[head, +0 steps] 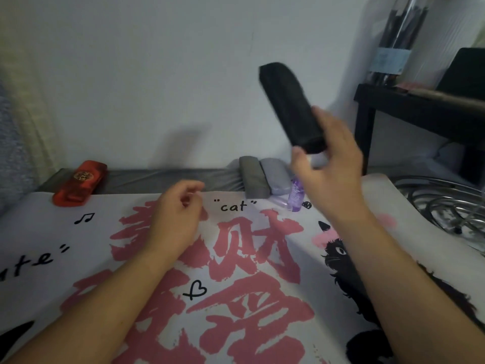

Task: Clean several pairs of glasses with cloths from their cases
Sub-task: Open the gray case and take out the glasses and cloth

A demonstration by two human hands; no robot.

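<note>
A white printed mat [236, 258] with pink characters and a black cat covers the surface below a pale wall. The right hand [330, 164] grips the lower end of a black glasses case [291, 106], lifted and tilted toward eleven o'clock. The left hand [175, 214] hovers loosely curled, holding nothing. At twelve o'clock lie two grey cases [265, 177] beside a purple spray bottle [295, 193]; a red case [78, 182] lies at ten o'clock.
</note>
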